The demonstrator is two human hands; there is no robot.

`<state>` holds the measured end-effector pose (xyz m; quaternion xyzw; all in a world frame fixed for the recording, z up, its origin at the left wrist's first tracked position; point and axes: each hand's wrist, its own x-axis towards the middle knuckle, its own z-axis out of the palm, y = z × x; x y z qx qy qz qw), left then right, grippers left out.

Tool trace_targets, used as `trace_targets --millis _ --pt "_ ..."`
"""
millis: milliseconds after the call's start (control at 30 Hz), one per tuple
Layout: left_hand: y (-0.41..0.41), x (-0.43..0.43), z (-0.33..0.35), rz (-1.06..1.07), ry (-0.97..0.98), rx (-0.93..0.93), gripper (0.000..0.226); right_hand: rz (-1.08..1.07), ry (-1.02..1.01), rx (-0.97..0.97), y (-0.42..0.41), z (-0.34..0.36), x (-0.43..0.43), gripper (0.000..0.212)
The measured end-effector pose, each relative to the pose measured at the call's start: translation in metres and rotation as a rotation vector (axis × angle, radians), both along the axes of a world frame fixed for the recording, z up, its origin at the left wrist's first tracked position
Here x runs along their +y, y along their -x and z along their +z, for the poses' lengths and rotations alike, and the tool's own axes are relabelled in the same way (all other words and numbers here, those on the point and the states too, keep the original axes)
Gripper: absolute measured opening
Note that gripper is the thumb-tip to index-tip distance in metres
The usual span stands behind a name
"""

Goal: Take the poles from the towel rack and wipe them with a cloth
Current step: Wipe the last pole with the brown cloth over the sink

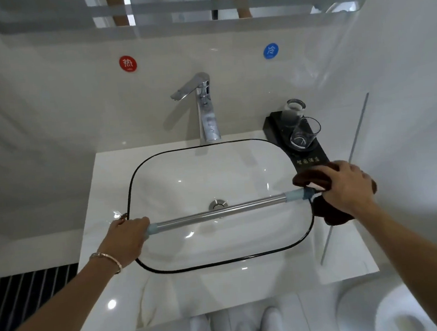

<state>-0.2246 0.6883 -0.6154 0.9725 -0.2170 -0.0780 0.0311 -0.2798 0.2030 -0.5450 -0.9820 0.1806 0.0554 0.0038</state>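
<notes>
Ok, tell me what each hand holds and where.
The left hand grips the metal pole at its left, blue-capped end. The right hand clasps the brown cloth around the pole's right end.

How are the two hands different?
The left hand grips one end of the pole bare; the right hand holds a brown cloth around the other end. The left wrist wears a bracelet; the right wrist shows none. Both hold the same pole above the sink.

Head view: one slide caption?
Left hand grips silver metal pole over white sink; right hand holds brown cloth on its end.
</notes>
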Motion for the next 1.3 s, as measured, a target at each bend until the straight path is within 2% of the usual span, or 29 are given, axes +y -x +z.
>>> trace_targets --millis 133,200,333,467,567,667,800,900,967,1033,1100,1200,1300 --pt "0.003 -0.007 -0.003 -0.021 -0.041 -0.034 0.016 -0.047 -0.142 0.011 0.003 -0.027 -0.018 0.059" --pt "0.003 -0.007 -0.003 -0.02 -0.074 -0.047 0.018 -0.058 -0.244 -0.03 -0.008 -0.022 -0.017 0.052" --pt "0.008 -0.011 -0.002 -0.04 -0.128 -0.163 0.037 -0.037 -0.495 0.082 -0.022 0.003 0.001 0.034" --pt "0.011 -0.014 -0.005 -0.031 -0.14 -0.206 0.041 0.053 -0.36 0.111 -0.031 -0.005 0.029 0.046" --pt "0.014 -0.013 -0.009 -0.02 -0.151 -0.249 0.036 0.049 -0.29 0.084 -0.022 -0.008 0.045 0.043" --pt "0.017 -0.015 -0.012 0.0 -0.147 -0.254 0.03 0.179 -0.2 0.064 -0.014 -0.012 0.078 0.044" --pt "0.023 -0.015 -0.011 -0.009 -0.092 -0.278 0.024 0.283 -0.285 0.032 -0.007 -0.022 0.156 0.045" --pt "0.025 -0.015 -0.007 -0.017 -0.064 -0.282 0.024 0.389 -0.28 0.038 -0.007 -0.024 0.215 0.056" --pt "0.023 -0.016 -0.006 -0.011 -0.07 -0.266 0.025 0.459 -0.275 0.113 -0.009 -0.025 0.245 0.074" --pt "0.019 -0.015 -0.005 -0.003 -0.088 -0.244 0.029 0.538 -0.249 0.188 -0.008 -0.023 0.263 0.091" --pt "0.016 -0.015 -0.007 0.017 -0.103 -0.233 0.033 0.614 -0.204 0.213 -0.01 -0.022 0.267 0.097" --pt "0.014 -0.015 -0.01 0.049 -0.06 -0.238 0.04 0.668 -0.164 0.236 -0.02 -0.021 0.258 0.096" --pt "0.012 -0.012 -0.011 -0.034 0.138 -0.154 0.043 0.623 -0.168 0.175 -0.02 -0.02 0.255 0.077"
